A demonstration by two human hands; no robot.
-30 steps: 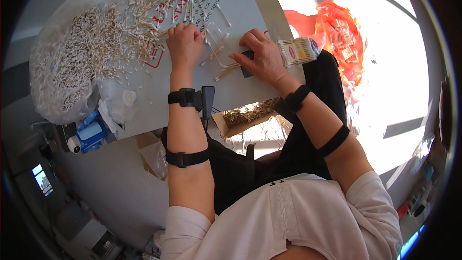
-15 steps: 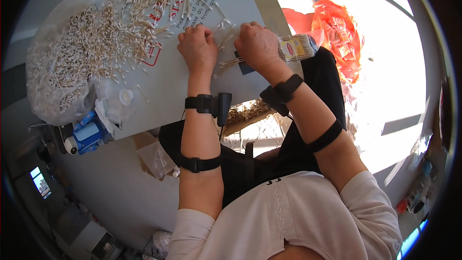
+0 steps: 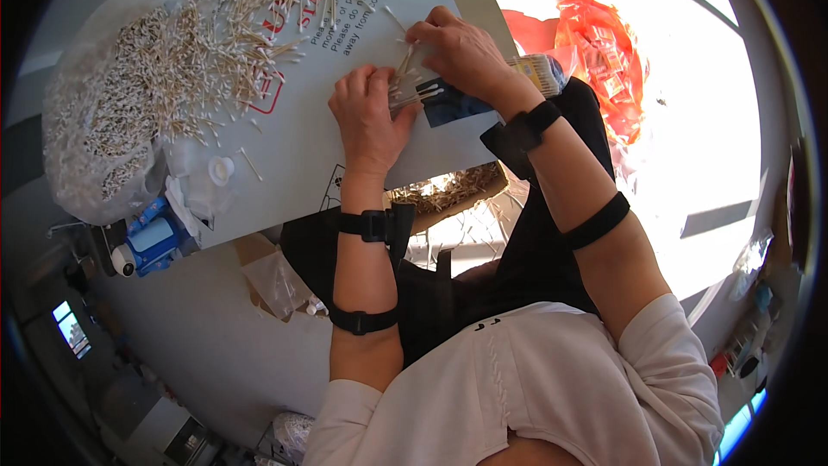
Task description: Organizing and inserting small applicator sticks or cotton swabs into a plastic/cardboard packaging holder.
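My left hand (image 3: 369, 116) lies on the table with its fingers curled at a small clear plastic bag (image 3: 404, 95) that has cotton swabs in it. Just above, my right hand (image 3: 466, 52) is closed, its fingertips pinching a few cotton swabs (image 3: 404, 60) that slant down toward the bag. Part of the grip is hidden behind the fingers. Beneath my right hand lies a dark blue flat piece (image 3: 448, 106), with swab tips against its left end. A filled pack of cotton swabs (image 3: 545, 75) sits to the right of my right wrist, at the table's edge.
Loose cotton swabs (image 3: 259, 0) spread over the printed table top (image 3: 302, 147). A big clear bag (image 3: 103, 112) of swabs stands at left, near a blue-and-white bottle (image 3: 153, 242). An orange-red bag (image 3: 604, 60) with packs lies at right. Below the edge is a box of swabs (image 3: 453, 190).
My right hand has moved up and its fingers now reach the swabs. My left hand has shifted slightly down and right to the clear bag. More of the dark blue piece shows.
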